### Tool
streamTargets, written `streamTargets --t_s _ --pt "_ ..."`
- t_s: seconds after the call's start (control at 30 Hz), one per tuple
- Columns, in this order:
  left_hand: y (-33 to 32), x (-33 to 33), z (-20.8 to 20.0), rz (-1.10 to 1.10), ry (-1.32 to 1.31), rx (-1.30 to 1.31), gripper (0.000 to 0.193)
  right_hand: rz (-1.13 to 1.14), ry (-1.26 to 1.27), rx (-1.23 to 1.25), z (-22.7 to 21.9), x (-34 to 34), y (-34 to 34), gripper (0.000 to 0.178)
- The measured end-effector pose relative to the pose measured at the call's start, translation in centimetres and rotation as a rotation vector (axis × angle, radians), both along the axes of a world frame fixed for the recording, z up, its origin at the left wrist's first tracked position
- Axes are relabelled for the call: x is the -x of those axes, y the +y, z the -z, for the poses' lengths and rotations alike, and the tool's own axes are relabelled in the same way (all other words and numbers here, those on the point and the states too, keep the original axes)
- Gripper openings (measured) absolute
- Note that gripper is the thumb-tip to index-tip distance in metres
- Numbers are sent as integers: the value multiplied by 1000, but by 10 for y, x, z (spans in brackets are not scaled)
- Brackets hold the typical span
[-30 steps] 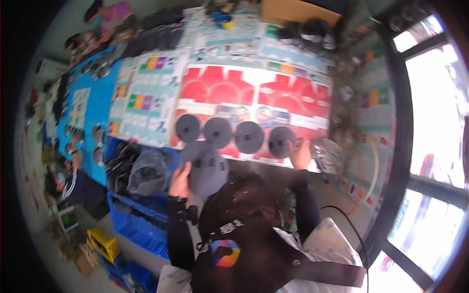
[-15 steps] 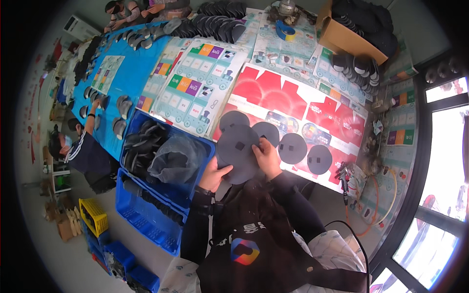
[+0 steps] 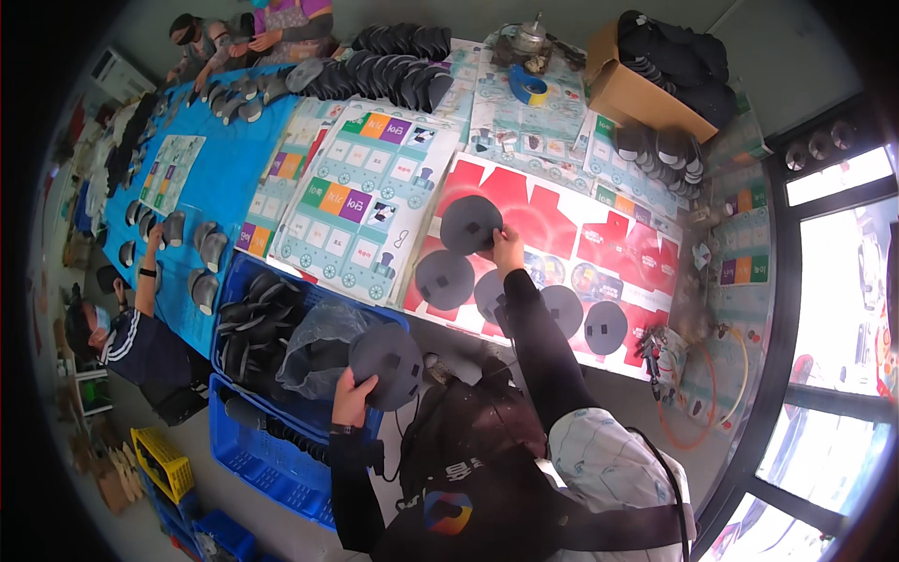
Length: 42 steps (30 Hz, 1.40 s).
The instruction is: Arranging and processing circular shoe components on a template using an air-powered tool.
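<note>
My left hand (image 3: 354, 401) grips a dark grey round disc (image 3: 386, 356) by its lower edge, over the near corner of the blue crate. Two small dark squares show near that disc's right side. Out over the red printed sheet (image 3: 487, 173), my right hand (image 3: 508, 253) pinches the right edge of another dark disc (image 3: 470, 223), which has one small square on it. I cannot tell whether this disc touches the sheet. Nearer to me lie more dark discs, one at the left (image 3: 444, 279), one partly behind my right forearm (image 3: 488, 294), and two farther right (image 3: 561, 312) (image 3: 606, 328).
The blue crate (image 3: 405, 320) holds dark curved pieces and a clear plastic bag (image 3: 323, 342). Printed teal sheets (image 3: 361, 201) cover the table's middle. A cardboard box (image 3: 646, 94) of dark pieces stands far right. A co-worker (image 3: 154, 347) reaches over the blue table cover at left.
The discs held together have come apart. My right hand has carried one forward over the red sheet. My left hand has drawn the other back and left, toward the crate.
</note>
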<state>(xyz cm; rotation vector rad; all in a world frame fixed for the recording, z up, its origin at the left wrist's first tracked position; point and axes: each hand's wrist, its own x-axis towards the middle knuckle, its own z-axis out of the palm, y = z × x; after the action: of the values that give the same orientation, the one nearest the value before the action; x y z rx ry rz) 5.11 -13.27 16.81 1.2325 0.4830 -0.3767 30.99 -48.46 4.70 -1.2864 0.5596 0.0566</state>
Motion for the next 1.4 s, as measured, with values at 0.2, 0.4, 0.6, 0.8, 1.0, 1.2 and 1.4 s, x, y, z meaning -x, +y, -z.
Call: streamTargets --t_s 0.2,0.4,0.6,0.8,1.0,1.2,1.4 --pt "-2 27 -6 -142 91 12 40 -16 74 -110 24 -41 11 27" --pt "-26 18 -19 -194 89 20 39 -30 161 -20 30 -49 7 29" --pt "-60 -29 -22 -176 95 -48 35 -734 124 -105 -97 38 26 71" --pt "-111 -93 -20 67 -81 -178 31 -921 32 225 -123 68 -2 36" --pt "-118 -86 -12 86 -57 -414 29 -584 123 -81 -79 56 -68 25" --pt "-144 -97 -12 121 -6 -243 32 -1084 -211 187 -78 67 -70 50" --pt "-159 -99 -10 181 -53 -374 29 -932 19 116 -75 69 -69 31"
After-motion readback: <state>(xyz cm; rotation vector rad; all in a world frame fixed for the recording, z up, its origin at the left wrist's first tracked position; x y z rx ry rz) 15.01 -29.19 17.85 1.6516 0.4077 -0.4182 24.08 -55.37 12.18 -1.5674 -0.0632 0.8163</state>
